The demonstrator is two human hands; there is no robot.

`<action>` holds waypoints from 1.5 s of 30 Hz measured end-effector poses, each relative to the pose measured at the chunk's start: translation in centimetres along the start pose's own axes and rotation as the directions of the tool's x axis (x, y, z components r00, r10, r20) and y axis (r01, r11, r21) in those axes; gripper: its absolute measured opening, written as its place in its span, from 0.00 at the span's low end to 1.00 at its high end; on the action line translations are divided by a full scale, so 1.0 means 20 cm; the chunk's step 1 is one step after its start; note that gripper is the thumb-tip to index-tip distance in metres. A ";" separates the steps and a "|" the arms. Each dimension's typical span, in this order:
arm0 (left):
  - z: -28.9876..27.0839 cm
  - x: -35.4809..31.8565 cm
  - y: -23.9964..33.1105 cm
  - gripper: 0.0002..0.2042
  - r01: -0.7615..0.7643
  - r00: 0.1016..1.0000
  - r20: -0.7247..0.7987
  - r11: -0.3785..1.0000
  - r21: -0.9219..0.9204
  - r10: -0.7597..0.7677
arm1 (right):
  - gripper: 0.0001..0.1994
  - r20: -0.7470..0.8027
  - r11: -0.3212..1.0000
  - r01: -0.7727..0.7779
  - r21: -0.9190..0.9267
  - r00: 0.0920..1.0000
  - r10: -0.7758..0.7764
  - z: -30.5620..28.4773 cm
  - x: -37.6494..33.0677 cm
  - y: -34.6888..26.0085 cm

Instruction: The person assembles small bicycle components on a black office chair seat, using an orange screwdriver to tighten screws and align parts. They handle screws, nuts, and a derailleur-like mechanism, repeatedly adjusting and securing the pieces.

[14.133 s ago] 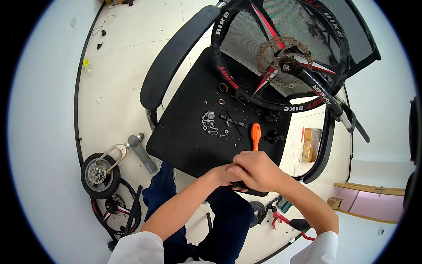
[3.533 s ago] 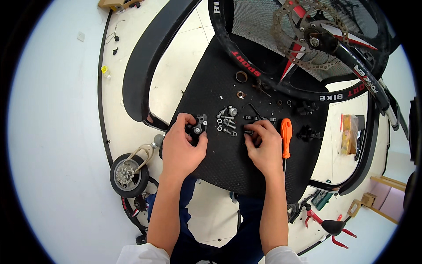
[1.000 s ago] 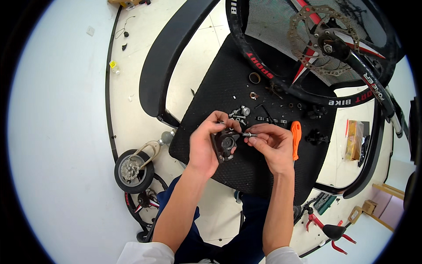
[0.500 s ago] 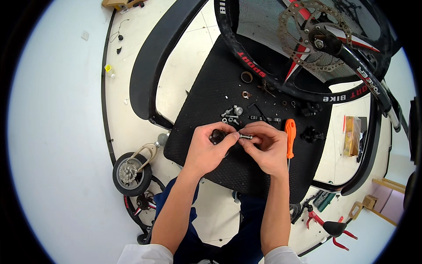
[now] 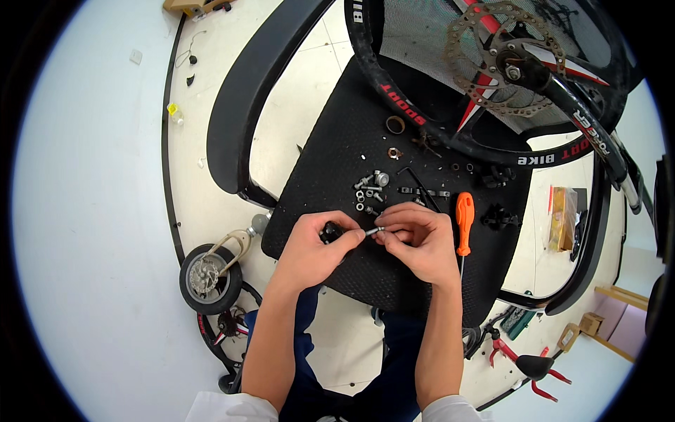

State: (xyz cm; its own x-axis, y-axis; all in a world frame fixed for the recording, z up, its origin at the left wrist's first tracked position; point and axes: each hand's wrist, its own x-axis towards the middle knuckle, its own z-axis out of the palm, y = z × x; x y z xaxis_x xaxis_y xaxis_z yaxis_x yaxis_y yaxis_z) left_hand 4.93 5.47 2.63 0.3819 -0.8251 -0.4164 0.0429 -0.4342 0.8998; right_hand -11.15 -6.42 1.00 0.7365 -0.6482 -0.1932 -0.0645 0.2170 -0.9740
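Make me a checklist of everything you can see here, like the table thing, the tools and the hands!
Surface: black mesh chair seat used as a workbench.
Job's things: small black part in the left hand; silver bolt pinched by the right hand, its tip meeting the part.
Clutter: loose bolts and washers, two rings, a black hex key, an orange-handled screwdriver beside the right hand.
Hands: both closed on their pieces, close together.
Cables: nothing clearly seen.
Surroundings: bicycle wheel with disc rotor on the seat's far side; small wheel, red pliers on the floor.
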 end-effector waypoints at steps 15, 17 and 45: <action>0.13 0.18 -0.03 0.07 -0.108 0.920 -0.270 0.846 0.521 0.284 | 0.08 -0.297 0.996 -0.086 -0.016 0.952 0.077 -0.12 0.00 0.02; 0.15 0.19 -0.02 0.08 -0.062 0.926 -0.276 0.827 0.558 0.256 | 0.08 -0.296 0.995 -0.097 -0.018 0.951 0.087 -0.12 0.00 0.02; 0.09 0.18 0.03 0.11 0.001 0.952 -0.264 0.865 0.502 0.152 | 0.07 -0.387 0.998 -0.063 -0.017 0.921 0.052 -0.26 -0.07 -0.01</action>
State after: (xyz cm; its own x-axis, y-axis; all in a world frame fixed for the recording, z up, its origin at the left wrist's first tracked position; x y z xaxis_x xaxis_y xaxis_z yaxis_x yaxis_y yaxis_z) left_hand 4.69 1.57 1.37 0.6141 -0.7562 -0.2256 -0.4258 -0.5583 0.7121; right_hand -15.78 -9.37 0.95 0.4146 -0.8678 -0.2740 -0.1224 0.2451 -0.9617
